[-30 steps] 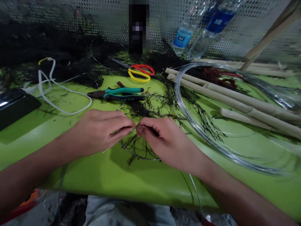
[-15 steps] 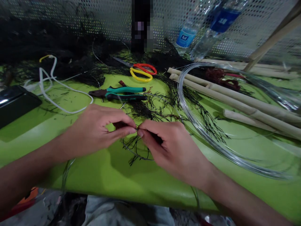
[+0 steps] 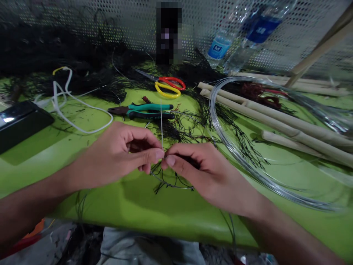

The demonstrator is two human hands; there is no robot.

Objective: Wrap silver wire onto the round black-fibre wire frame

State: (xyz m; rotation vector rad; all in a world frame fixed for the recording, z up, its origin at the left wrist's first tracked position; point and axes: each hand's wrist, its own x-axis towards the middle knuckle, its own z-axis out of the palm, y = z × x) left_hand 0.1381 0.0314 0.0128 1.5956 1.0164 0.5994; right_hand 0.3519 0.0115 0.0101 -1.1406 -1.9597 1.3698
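Observation:
My left hand and my right hand meet fingertip to fingertip over the green table. Thumb and forefinger of my left hand pinch a thin wire, whose straight end stands up between the hands. The fingers of my right hand are pinched at the same spot; the wire's join there is hidden. Just below hangs or lies a curved wire with black netting knotted on it. Beyond the hands are green-handled pliers and black net strands.
Scissors lie behind the pliers. A wire coil and bamboo sticks are at the right, two bottles behind. At the left are a white cord, a black box and piled black netting.
The wire end now stands upright between my fingertips. My left thumb has shifted over the forefinger, and my right hand has turned slightly. The whole view has shifted a little.

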